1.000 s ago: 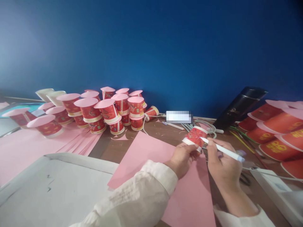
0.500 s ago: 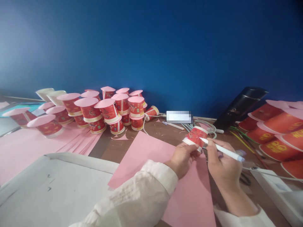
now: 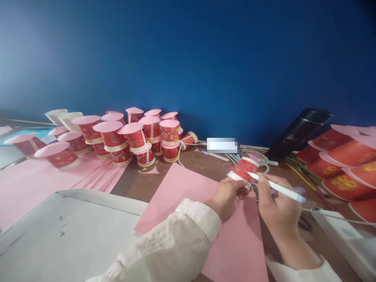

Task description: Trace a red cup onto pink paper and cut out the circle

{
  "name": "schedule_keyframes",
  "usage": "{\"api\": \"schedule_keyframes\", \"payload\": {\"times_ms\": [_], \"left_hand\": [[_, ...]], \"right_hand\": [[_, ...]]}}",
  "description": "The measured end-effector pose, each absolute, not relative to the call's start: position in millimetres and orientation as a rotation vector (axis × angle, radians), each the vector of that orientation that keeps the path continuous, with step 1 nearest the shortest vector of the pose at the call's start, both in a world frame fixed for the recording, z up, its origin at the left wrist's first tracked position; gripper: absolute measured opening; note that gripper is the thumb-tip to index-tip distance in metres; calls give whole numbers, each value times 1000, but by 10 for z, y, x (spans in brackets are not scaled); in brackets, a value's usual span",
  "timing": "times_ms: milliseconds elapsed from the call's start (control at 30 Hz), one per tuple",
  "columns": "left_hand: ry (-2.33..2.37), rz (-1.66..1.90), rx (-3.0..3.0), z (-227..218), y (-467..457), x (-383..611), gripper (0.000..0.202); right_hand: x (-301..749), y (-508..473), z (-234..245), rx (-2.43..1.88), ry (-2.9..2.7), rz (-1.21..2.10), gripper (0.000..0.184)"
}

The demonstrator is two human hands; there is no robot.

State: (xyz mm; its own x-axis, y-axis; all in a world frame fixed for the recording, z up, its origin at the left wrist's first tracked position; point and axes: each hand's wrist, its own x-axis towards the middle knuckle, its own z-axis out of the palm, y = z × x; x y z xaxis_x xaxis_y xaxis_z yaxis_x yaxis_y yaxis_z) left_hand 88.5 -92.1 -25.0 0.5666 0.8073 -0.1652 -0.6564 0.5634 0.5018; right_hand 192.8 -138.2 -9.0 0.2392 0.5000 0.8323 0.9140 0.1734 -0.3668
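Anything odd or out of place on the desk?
One red cup near the blue wall lies on its side, while the stacked cups beside it stand. Loose pink scraps litter the tabletop.

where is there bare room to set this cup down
Two patches: the grey tray, beside the left sleeve, shows only small marks; the pink sheet is bare between the stacked cups and the left hand. Crowded: along the wall, with those cups, cables and a bottle; and far right, with a second cup pile.
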Motion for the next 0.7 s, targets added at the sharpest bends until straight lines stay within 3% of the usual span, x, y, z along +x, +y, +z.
{"api": "schedule_keyframes", "payload": {"times_ms": [700], "left_hand": [[398, 902, 409, -241, -931, 887, 34]], "right_hand": [[1927, -1397, -85, -1520, -1396, -506, 19]]}}
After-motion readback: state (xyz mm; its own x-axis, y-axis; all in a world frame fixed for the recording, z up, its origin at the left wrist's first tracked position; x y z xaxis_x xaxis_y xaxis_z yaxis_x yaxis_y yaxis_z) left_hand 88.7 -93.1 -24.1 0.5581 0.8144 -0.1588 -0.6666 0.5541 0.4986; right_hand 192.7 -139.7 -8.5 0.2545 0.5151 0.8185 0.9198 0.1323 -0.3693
